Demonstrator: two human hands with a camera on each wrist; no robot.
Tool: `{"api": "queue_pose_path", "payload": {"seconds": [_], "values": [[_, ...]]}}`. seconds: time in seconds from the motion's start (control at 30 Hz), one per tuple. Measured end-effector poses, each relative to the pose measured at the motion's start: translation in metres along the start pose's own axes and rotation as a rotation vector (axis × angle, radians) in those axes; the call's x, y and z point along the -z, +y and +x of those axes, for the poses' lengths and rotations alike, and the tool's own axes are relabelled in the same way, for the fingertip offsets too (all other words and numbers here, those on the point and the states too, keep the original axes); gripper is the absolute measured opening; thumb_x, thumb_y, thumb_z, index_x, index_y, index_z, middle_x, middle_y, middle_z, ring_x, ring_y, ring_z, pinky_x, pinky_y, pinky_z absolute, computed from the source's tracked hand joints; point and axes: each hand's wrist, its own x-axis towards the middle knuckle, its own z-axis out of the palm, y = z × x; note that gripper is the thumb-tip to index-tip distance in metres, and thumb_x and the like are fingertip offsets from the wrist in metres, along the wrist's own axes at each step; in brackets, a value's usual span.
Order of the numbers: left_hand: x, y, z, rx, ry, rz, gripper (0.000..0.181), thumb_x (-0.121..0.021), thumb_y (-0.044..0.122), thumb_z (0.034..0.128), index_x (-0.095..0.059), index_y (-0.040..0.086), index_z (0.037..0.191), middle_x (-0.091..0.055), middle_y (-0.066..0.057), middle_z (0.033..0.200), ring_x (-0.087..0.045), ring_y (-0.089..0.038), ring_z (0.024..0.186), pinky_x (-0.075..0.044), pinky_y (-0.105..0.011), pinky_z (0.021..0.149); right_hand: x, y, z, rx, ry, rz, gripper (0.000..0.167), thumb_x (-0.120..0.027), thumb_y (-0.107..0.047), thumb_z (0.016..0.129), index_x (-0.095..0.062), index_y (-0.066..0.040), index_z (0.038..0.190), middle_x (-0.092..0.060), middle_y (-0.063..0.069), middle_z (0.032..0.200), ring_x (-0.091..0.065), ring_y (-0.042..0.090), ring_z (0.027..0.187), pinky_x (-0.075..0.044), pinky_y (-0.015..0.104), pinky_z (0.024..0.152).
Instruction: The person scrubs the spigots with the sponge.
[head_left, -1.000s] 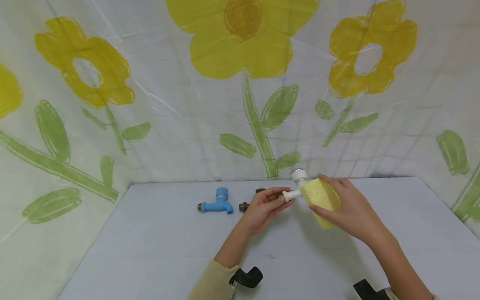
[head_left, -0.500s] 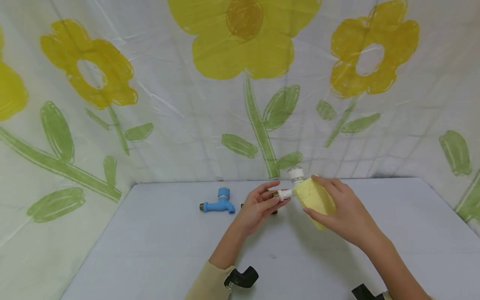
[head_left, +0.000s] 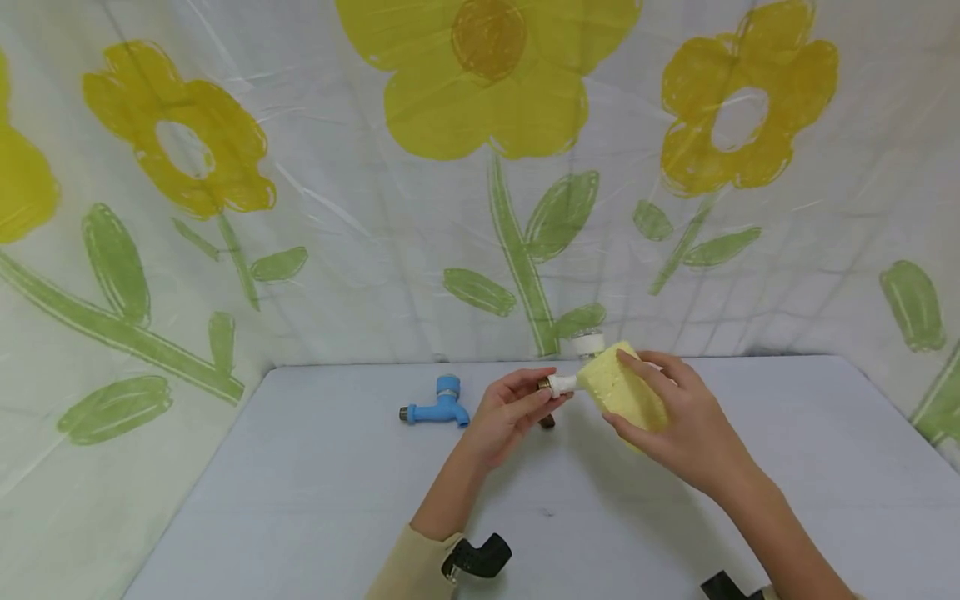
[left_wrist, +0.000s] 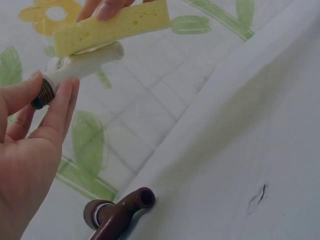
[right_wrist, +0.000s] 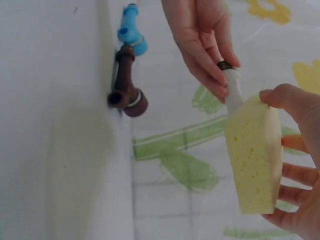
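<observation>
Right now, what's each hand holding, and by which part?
The left hand pinches the white faucet near its threaded end; the right hand grips the sponge by its edges.

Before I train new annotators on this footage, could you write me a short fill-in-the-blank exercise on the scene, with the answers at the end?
1. The right hand holds a yellow ____.
2. The faucet in the left hand is coloured ____.
3. On the table, beside the brown faucet, lies a ____ faucet.
4. Counting the held one, ____ faucets are in view.

Missing words: sponge; white; blue; three.
</observation>
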Motion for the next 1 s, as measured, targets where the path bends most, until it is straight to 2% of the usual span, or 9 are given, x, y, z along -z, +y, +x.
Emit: {"api": "queue_pose_path", "payload": {"seconds": [0.23, 0.37, 0.47, 0.57, 0.67, 0.73, 0.8, 0.9, 1.0], "values": [[-0.002, -0.003, -0.001, 0.03, -0.025, 0.003, 0.037, -0.051, -0.009, 0.1059, -0.052, -0.019, 0.141, -0.069, -0.005, 0.12, -0.074, -0.015, 0.107, -0.059, -0.03, 0.099, 0.0, 0.005, 0.0, 0.102, 0.12, -0.055, 0.068, -0.094, -0.01, 0.068, -0.073, -0.01, 0.133, -0.065, 0.019, 0.129, -0.062, 0.036, 0.103, -0.059, 0.048, 0.066], [-0.005, -0.005, -0.002, 0.036, -0.068, 0.028, 0.043, -0.054, -0.008, 0.1053, -0.043, -0.023, 0.145, -0.068, -0.005, 0.119, -0.075, -0.014, 0.106, -0.058, -0.031, 0.101, -0.001, 0.008, 0.0, 0.134, 0.173, -0.052, 0.055, -0.084, -0.033, 0.084, -0.072, -0.01, 0.134, -0.065, 0.02, 0.131, -0.061, 0.036, 0.102, -0.057, 0.043, 0.064], [-0.007, -0.004, -0.003, 0.038, -0.067, 0.034, 0.043, -0.053, -0.008, 0.1051, -0.044, -0.022, 0.145, -0.068, -0.005, 0.117, -0.075, -0.014, 0.105, -0.058, -0.031, 0.101, -0.002, 0.007, 0.001, 0.134, 0.175, -0.037, 0.057, -0.069, -0.053, 0.095, -0.073, -0.011, 0.134, -0.065, 0.02, 0.131, -0.061, 0.035, 0.102, -0.056, 0.038, 0.065], [-0.006, -0.003, -0.003, 0.033, -0.046, 0.037, 0.042, -0.051, -0.009, 0.1059, -0.043, -0.022, 0.145, -0.069, -0.003, 0.119, -0.075, -0.013, 0.105, -0.058, -0.03, 0.101, -0.002, 0.004, 0.001, 0.142, 0.146, -0.016, 0.055, -0.082, -0.045, 0.09, -0.073, -0.012, 0.133, -0.066, 0.018, 0.132, -0.062, 0.033, 0.102, -0.055, 0.029, 0.069], [-0.004, 0.0, -0.002, 0.019, -0.015, 0.026, 0.041, -0.047, -0.01, 0.1067, -0.043, -0.022, 0.146, -0.07, -0.003, 0.119, -0.075, -0.013, 0.106, -0.057, -0.03, 0.102, -0.001, 0.002, 0.002, 0.17, 0.11, -0.004, 0.064, -0.093, -0.015, 0.072, -0.074, -0.012, 0.132, -0.066, 0.016, 0.134, -0.062, 0.03, 0.101, -0.053, 0.025, 0.073], [-0.002, 0.001, -0.001, 0.012, 0.007, 0.009, 0.041, -0.046, -0.01, 0.1069, -0.045, -0.021, 0.146, -0.07, -0.004, 0.118, -0.075, -0.013, 0.106, -0.057, -0.029, 0.101, -0.001, 0.001, 0.002, 0.19, 0.095, -0.008, 0.071, -0.095, -0.008, 0.065, -0.073, -0.013, 0.133, -0.066, 0.015, 0.134, -0.062, 0.028, 0.1, -0.055, 0.028, 0.071], [0.0, 0.003, -0.001, 0.004, 0.021, -0.005, 0.04, -0.047, -0.01, 0.1068, -0.047, -0.021, 0.145, -0.07, -0.005, 0.118, -0.076, -0.014, 0.105, -0.058, -0.029, 0.101, -0.001, 0.001, 0.003, 0.203, 0.081, -0.01, 0.071, -0.095, -0.01, 0.067, -0.073, -0.013, 0.133, -0.065, 0.014, 0.135, -0.062, 0.028, 0.1, -0.057, 0.034, 0.069], [0.001, 0.005, -0.001, 0.001, 0.027, -0.019, 0.039, -0.048, -0.009, 0.1068, -0.047, -0.02, 0.145, -0.069, -0.007, 0.12, -0.076, -0.014, 0.105, -0.058, -0.029, 0.1, -0.001, 0.002, 0.002, 0.219, 0.069, -0.009, 0.057, -0.09, -0.039, 0.085, -0.073, -0.014, 0.133, -0.065, 0.013, 0.134, -0.062, 0.027, 0.099, -0.058, 0.041, 0.067], [0.0, 0.005, -0.002, 0.009, 0.025, -0.019, 0.039, -0.049, -0.008, 0.1071, -0.047, -0.02, 0.144, -0.068, -0.006, 0.119, -0.075, -0.014, 0.106, -0.058, -0.03, 0.101, -0.002, 0.003, 0.001, 0.239, 0.059, -0.017, 0.059, -0.061, -0.062, 0.099, -0.073, -0.014, 0.132, -0.065, 0.013, 0.134, -0.061, 0.026, 0.099, -0.058, 0.041, 0.067]]}}
